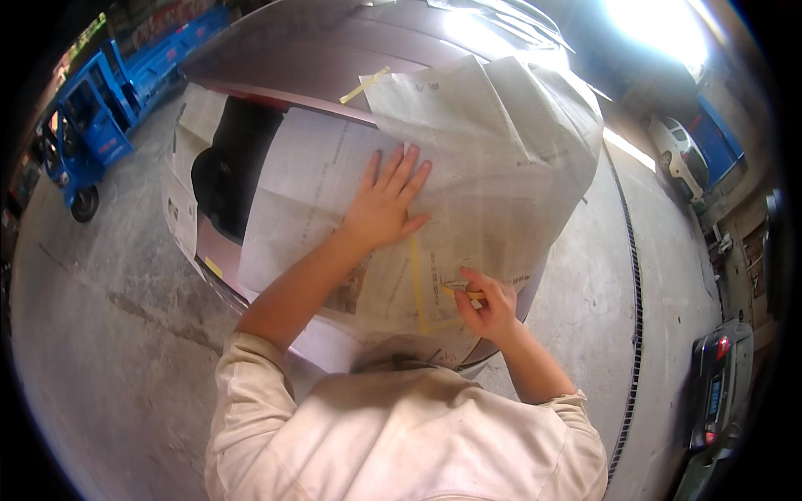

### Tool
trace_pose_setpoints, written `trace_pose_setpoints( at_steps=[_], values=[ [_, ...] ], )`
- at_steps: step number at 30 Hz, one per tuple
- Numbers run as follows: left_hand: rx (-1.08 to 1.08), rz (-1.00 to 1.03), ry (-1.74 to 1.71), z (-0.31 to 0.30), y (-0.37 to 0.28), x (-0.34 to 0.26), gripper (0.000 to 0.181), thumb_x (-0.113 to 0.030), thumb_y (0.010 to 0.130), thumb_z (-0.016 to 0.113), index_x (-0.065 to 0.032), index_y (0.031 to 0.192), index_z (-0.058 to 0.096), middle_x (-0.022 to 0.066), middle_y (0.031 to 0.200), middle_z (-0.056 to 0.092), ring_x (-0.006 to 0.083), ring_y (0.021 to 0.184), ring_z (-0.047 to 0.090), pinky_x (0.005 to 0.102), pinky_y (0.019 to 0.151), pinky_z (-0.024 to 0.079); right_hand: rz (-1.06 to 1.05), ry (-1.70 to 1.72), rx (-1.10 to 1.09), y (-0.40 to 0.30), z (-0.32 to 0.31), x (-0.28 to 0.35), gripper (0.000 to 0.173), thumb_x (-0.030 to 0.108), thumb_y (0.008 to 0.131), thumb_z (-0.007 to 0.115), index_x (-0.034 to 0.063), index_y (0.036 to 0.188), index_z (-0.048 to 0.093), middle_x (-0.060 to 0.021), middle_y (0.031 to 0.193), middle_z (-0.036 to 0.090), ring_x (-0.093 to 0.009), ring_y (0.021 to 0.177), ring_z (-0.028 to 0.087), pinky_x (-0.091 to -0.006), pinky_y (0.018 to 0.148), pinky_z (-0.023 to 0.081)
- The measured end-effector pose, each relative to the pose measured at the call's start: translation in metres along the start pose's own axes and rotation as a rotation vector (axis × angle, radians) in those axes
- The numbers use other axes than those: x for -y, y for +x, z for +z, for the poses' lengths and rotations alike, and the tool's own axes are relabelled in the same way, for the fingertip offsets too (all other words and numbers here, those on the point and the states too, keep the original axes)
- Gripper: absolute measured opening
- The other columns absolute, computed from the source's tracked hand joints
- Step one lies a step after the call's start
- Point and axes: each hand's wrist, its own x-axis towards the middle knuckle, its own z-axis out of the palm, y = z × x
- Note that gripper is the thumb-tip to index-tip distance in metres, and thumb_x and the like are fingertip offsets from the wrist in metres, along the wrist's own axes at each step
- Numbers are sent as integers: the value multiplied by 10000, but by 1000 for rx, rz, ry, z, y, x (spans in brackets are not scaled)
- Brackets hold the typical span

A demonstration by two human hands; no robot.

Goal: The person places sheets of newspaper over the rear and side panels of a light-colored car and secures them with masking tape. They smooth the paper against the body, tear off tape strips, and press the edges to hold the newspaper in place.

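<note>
Newspaper sheets (489, 144) cover much of a pinkish car's body panel (294, 47) and drape over its right side. My left hand (385, 200) lies flat on the paper with its fingers spread. Lower right, my right hand (489, 304) holds a roll of yellow masking tape (460, 290), partly hidden by the fingers, against the paper. A yellow tape strip (416, 282) runs down the sheets between the hands. Another strip (365, 85) sticks to the upper edge of the paper and the panel. Left of the paper, a black surface (232, 163) shows.
A blue three-wheeled cargo vehicle (94, 113) stands at the upper left. On the right are a white car (680, 153) and a dark car (717, 388). A drain grate (636, 313) runs along the concrete floor (138, 351).
</note>
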Motion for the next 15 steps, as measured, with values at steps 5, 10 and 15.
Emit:
trace_pose_setpoints(
  at_steps=[5,10,15],
  values=[
    [-67,-51,-144,-8,-3,-4,821,-324,823,782,-87,1529,435,264,1620,310,451,1435,397,567,1200,275,-41,7,6,7,-2,0,389,-16,777,758,29,1158,690,-49,687,642,-203,565,651,-312,531,501],
    [-259,-179,-176,-7,-3,-7,492,-197,822,786,-144,1296,668,163,1442,519,345,1177,591,455,1036,441,0,29,-4,5,-3,3,363,-13,789,754,32,1143,690,-51,676,634,-198,560,644,-308,525,494],
    [-299,-206,-33,1,-2,-12,398,-191,815,791,-178,1205,712,76,1264,602,275,1062,599,426,922,450,23,28,-18,-3,-3,6,361,-20,789,756,34,1140,691,-42,663,622,-198,542,621,-306,514,479]
  ],
)
